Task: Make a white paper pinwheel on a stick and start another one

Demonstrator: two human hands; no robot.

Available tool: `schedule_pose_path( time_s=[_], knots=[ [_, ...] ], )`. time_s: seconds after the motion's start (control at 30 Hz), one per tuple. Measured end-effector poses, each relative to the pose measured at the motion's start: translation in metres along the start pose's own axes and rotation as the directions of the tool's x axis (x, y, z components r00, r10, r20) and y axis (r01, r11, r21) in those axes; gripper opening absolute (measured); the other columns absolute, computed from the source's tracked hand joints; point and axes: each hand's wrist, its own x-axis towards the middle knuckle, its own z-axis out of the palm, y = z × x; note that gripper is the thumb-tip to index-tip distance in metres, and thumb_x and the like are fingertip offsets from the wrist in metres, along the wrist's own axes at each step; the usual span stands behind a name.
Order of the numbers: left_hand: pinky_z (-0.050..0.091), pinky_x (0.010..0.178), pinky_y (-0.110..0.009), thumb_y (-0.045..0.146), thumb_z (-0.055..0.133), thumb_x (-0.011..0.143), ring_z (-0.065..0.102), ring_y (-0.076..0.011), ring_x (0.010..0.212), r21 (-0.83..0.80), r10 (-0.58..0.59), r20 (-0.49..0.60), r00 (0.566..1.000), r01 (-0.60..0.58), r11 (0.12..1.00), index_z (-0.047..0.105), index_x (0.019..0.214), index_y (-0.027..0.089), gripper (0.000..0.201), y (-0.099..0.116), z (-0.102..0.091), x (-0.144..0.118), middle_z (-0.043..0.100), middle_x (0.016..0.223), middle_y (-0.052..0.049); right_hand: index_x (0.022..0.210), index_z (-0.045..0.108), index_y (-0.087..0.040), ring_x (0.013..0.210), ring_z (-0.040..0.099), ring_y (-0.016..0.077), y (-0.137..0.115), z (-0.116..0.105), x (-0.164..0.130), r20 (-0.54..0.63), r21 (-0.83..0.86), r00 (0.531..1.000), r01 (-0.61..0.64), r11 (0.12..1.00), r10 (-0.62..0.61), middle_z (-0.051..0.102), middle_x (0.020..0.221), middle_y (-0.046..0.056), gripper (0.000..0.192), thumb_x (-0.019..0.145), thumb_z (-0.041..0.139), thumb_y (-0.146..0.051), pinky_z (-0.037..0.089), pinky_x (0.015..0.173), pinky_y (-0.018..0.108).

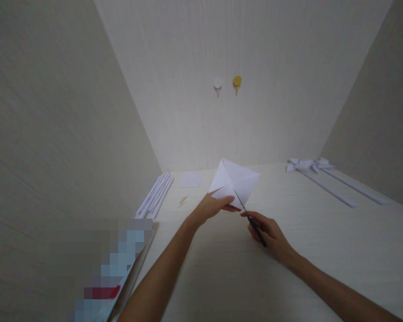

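My left hand [215,205] pinches a white square of paper [244,180] by its lower left side, thumb on top. Fold lines run across the sheet, and a slit shows near my thumb. In my right hand [272,233] is a pair of scissors [258,231] with dark handles. Their thin blades point up and left, lying along the paper's lower part toward its middle. Whether the blades are parted is hard to make out. Both hands are raised over the pale table.
Rolled white paper sticks [157,194] lie at the table's left edge, beside a flat white paper square [190,180] and several small wooden-looking bits [182,201]. Two paper pinwheels on sticks [309,165] lie at the back right. A white hook [217,83] and a yellow hook [237,81] are on the back wall.
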Motion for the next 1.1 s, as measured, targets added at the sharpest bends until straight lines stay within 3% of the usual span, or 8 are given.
schedule_pose_path(
  time_s=[0.5, 1.1],
  knots=[
    [0.048, 0.071, -0.031, 0.020, 0.059, 0.067, 0.064, -0.0177, 0.065, -0.012, -0.006, -0.003, 1.000, 0.006, 1.000, 0.060, 0.086, 0.011, 0.021, 0.0036, 0.0024, -0.0034, 0.068, 0.078, -0.006, 0.098, 0.051, -0.014, 0.042, 0.028, 0.0067, -0.0050, 0.0015, -0.0001, -0.015, 0.006, 0.998, -0.058, 0.998, 0.058, 0.032, 0.052, -0.006, 0.035, 0.076, 0.045, -0.041, 0.021, 0.039, 0.021],
    [0.047, 0.074, -0.034, 0.021, 0.059, 0.066, 0.064, -0.0190, 0.067, 0.004, -0.004, 0.036, 0.999, 0.004, 1.000, 0.060, 0.088, 0.011, 0.024, 0.0012, 0.0001, -0.0021, 0.068, 0.077, -0.007, 0.098, 0.054, -0.013, 0.043, 0.029, 0.0072, -0.0077, 0.0007, 0.0002, -0.042, -0.081, 0.999, -0.023, 0.996, 0.020, 0.035, 0.052, -0.005, 0.035, 0.076, 0.046, -0.038, 0.023, 0.038, 0.020]
  ],
)
